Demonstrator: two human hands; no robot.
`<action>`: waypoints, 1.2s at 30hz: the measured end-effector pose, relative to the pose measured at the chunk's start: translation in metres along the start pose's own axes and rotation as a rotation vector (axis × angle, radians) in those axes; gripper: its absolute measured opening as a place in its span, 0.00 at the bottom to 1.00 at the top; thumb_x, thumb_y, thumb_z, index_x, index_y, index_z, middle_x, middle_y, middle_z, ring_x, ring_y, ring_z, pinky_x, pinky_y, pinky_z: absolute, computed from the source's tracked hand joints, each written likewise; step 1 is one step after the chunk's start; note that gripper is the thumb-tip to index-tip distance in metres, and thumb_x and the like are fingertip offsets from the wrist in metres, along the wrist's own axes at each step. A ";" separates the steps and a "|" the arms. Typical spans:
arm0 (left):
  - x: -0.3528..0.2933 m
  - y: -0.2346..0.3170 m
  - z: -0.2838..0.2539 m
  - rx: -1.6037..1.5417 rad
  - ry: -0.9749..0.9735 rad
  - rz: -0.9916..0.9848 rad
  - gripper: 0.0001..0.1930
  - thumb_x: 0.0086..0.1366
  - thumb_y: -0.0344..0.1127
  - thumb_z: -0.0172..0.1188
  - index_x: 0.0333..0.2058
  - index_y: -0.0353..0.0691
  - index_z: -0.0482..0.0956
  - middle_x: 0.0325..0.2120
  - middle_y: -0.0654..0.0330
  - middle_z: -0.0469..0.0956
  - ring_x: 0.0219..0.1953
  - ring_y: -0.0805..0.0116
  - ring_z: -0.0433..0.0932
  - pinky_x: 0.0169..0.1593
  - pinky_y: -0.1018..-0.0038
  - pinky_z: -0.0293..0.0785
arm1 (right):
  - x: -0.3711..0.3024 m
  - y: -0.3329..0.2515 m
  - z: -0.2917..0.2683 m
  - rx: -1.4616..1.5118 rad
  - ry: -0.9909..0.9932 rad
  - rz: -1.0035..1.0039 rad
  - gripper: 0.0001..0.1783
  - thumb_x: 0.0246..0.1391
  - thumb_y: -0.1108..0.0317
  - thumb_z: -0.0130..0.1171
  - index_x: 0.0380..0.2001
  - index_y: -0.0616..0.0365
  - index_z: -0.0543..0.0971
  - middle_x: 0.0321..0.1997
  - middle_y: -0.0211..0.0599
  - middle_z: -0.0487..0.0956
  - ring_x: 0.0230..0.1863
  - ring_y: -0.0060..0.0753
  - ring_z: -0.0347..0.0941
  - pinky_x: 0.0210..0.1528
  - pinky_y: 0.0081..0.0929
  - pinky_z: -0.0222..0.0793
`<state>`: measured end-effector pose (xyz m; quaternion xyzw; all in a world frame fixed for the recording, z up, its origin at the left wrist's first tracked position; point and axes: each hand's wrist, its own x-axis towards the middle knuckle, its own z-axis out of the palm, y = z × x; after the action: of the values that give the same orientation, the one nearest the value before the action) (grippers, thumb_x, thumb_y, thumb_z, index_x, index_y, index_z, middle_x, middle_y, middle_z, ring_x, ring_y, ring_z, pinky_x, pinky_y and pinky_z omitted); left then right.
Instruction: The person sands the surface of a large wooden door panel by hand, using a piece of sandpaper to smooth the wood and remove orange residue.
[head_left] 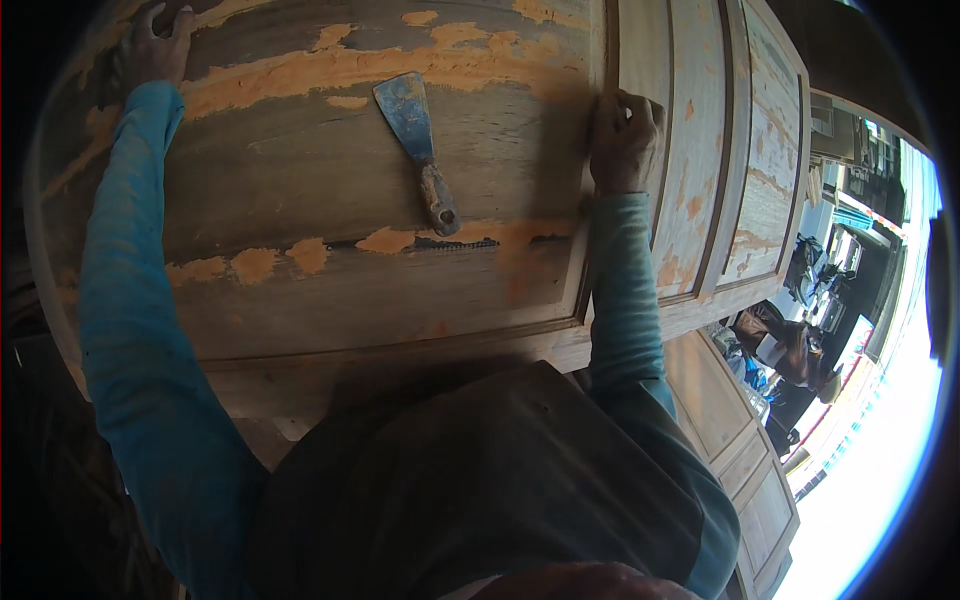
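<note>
A wooden panel door (300, 200) lies flat before me, patched with streaks of orange filler (370, 75). On its bare middle rests a putty knife (408, 115), its worn blade pointing away and its smeared handle towards me; neither hand touches it. My left hand (158, 50) is at the far left of the door, fingers apart over the filler-streaked wood, and partly cut by the picture's edge. At the raised moulding right of the knife, my right hand (625, 145) is closed, fingertips curled to the thumb. Whatever it may pinch is hidden.
A dark crack (460, 244) with filler patches runs across the near part of the panel. To the right, narrower door panels (765, 150) carry orange spots. Another wooden door (715, 400) stands lower right. Beyond it are bags (780, 335) and a bright opening.
</note>
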<state>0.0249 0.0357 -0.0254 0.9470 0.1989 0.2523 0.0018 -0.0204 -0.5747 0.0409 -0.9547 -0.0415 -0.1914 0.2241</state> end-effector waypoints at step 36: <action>-0.008 0.073 -0.079 -0.030 -0.229 -0.248 0.28 0.65 0.57 0.55 0.61 0.54 0.69 0.65 0.63 0.62 0.69 0.58 0.58 0.69 0.51 0.54 | -0.197 -0.040 -0.125 -0.049 -0.037 0.130 0.11 0.53 0.71 0.65 0.41 0.60 0.81 0.43 0.49 0.77 0.43 0.52 0.76 0.44 0.43 0.74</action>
<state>0.0081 -0.0420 0.0470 0.9377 0.3088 0.1434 0.0698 -0.2526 -0.5929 0.0847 -0.9639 0.0210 -0.1598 0.2120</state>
